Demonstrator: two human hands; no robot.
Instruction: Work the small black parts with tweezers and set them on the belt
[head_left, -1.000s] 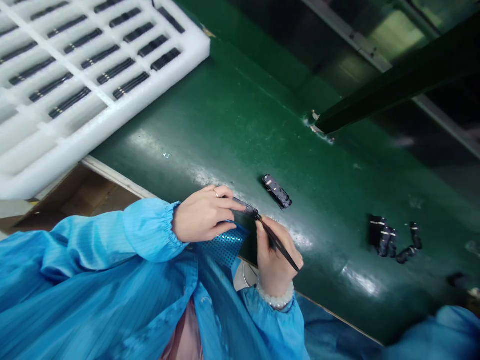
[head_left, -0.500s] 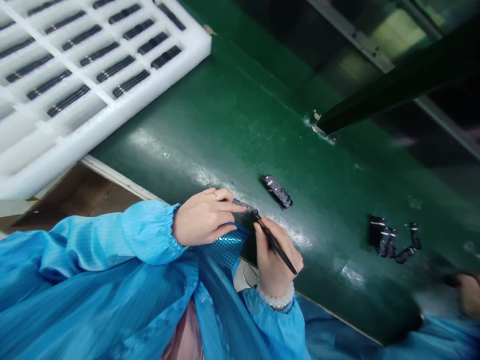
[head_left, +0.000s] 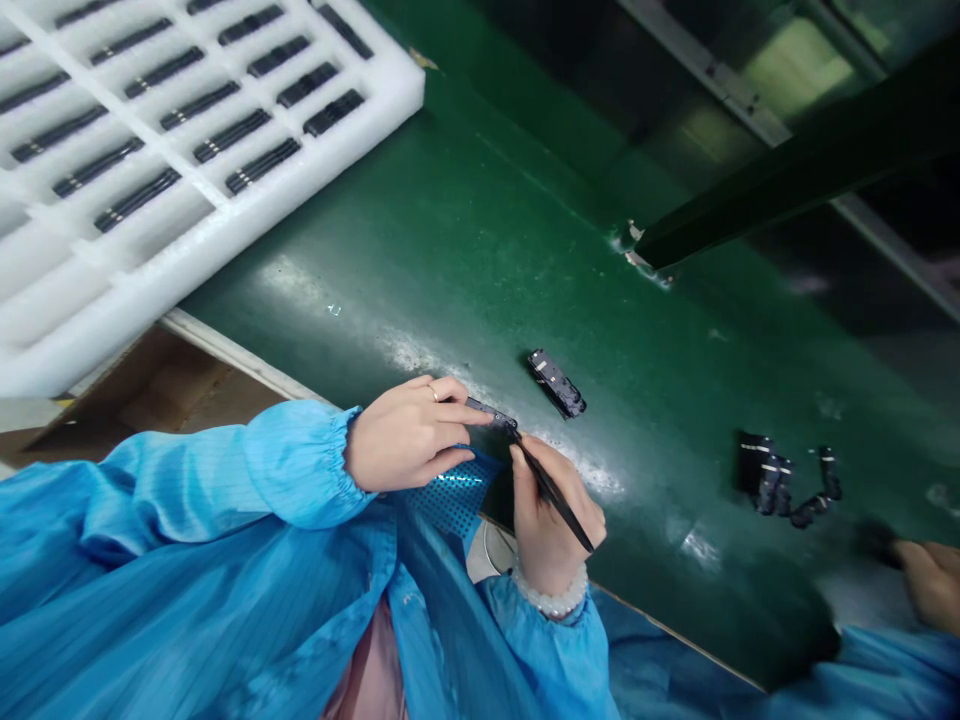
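Observation:
My left hand (head_left: 412,432) lies palm down over a small, narrow black part (head_left: 491,412) at the table's near edge. Its fingers hold the part, the index fingertip pressed along it, and most of the rest is covered. Pinched pen-like in my right hand (head_left: 555,510) are black tweezers (head_left: 559,497), their tips touching the right end of that part. Just beyond the hands, a black stack of similar flat parts (head_left: 556,383) rests on the green table (head_left: 450,240). Below my left fingers hangs a blue dotted sheet (head_left: 450,498).
A white foam tray (head_left: 262,225) with slots of black parts stands at the upper left, above an open cardboard box (head_left: 150,400). More black parts (head_left: 765,475) lie to the right, near a co-worker's hand (head_left: 930,580). A dark green post (head_left: 750,190) rises at the back.
My hands and the black part stay almost still, with only a slight shift at the tweezers. At the far right, the co-worker's hand has moved a little to the left.

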